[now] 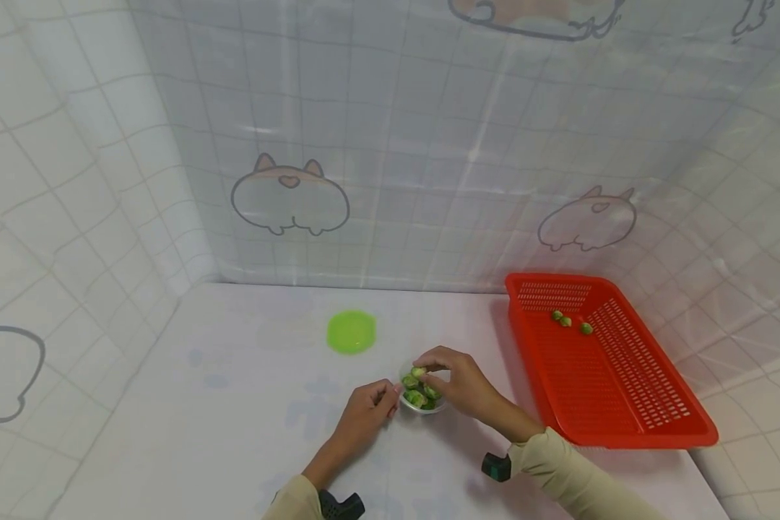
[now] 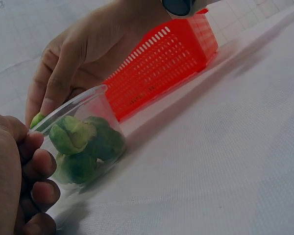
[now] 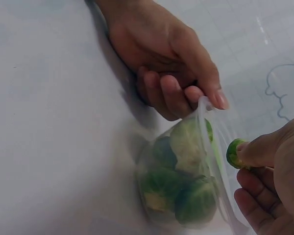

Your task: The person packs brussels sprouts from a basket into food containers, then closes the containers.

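Observation:
A clear plastic tub (image 3: pixel 202 139) stands on the table with several Brussels sprouts (image 2: pixel 81 166) inside. My left hand (image 1: pixel 367 410) pinches its rim between thumb and forefinger, the other fingers curled beside the wall, as the right wrist view shows. My right hand (image 1: pixel 458 379) pinches one Brussels sprout (image 3: pixel 233 153) between thumb and fingers, right over the tub's opening. In the left wrist view that sprout is mostly hidden behind the rim and the fingers.
A red plastic basket (image 1: pixel 614 439) sits at the right, with a few Brussels sprouts (image 1: pixel 565 322) near its far end. A round green lid (image 1: pixel 352 332) lies on the table (image 1: pixel 234 404) behind the tub. Printed curtains (image 1: pixel 390 144) hang at the back and sides.

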`<state>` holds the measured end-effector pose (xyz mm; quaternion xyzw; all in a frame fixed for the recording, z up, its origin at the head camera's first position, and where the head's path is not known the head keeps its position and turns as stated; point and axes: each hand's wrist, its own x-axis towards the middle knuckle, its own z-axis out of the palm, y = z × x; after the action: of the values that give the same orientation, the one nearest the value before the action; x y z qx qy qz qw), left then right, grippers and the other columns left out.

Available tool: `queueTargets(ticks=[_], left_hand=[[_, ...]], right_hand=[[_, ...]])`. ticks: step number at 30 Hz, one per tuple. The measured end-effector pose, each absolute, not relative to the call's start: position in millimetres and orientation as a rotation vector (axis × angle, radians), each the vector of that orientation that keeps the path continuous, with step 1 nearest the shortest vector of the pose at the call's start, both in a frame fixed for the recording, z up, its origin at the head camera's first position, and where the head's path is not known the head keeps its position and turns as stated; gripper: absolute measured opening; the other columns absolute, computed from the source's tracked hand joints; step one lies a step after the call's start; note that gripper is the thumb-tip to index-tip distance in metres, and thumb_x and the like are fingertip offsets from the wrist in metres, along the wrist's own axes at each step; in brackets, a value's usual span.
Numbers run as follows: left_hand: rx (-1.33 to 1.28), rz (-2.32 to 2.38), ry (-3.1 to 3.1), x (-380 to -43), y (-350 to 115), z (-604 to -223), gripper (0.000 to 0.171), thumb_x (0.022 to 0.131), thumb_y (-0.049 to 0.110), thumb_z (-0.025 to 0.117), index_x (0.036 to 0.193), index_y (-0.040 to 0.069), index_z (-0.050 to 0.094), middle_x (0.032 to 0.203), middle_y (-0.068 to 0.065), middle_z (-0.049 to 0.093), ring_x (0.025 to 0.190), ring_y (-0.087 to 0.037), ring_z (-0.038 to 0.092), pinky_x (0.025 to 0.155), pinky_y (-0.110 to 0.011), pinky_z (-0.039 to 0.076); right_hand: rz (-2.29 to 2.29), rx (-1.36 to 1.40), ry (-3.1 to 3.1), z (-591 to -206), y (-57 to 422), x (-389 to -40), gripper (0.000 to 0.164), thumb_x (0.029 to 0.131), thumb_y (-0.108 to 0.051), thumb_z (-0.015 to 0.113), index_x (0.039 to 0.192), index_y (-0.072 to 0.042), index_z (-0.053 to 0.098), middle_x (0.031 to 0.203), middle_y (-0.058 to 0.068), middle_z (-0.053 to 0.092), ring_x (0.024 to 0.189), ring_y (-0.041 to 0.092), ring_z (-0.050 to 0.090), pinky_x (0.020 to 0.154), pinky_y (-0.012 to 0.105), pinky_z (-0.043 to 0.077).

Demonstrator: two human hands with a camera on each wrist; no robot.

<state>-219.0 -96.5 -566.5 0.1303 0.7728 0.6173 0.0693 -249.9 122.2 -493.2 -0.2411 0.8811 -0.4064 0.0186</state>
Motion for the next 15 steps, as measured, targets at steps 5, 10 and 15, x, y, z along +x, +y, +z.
queueTargets(ticks=[5,10,15], left_hand=[[0.397,1.853,2.333,-219.6,-96.2,-565.8,0.039,0.105,0.043,0.053,0.078,0.016,0.063,0.063,0.004,0.056,0.060,-0.012,0.050,0.063,-0.027,0.042],[0.400,1.843,2.347,-220.5,-96.0,-566.2,0.040,0.105,0.043,0.052,0.079,0.015,0.064,0.064,0.005,0.056,0.060,-0.011,0.050,0.063,-0.026,0.042],[0.418,1.842,2.348,-220.5,-96.8,-566.1,0.041,0.105,0.043,0.052,0.079,0.014,0.063,0.064,0.004,0.056,0.059,-0.012,0.050,0.060,-0.026,0.041]], right_hand=[[-1.278,-0.768,2.696,-495.9,118.0,-249.2,0.024,0.089,-0.006,0.077,0.113,-0.011,0.074,0.107,-0.008,0.071,0.098,0.008,0.066,0.091,0.038,0.055],[-1.239,-0.771,2.698,-499.8,113.9,-248.1,0.027,0.087,-0.006,0.079,0.113,-0.013,0.074,0.107,-0.008,0.071,0.095,0.006,0.066,0.089,0.034,0.055],[-1.170,-0.789,2.717,-503.1,111.0,-247.4,0.028,0.087,-0.008,0.080,0.113,-0.014,0.074,0.108,-0.009,0.070,0.093,0.004,0.065,0.089,0.030,0.054]])
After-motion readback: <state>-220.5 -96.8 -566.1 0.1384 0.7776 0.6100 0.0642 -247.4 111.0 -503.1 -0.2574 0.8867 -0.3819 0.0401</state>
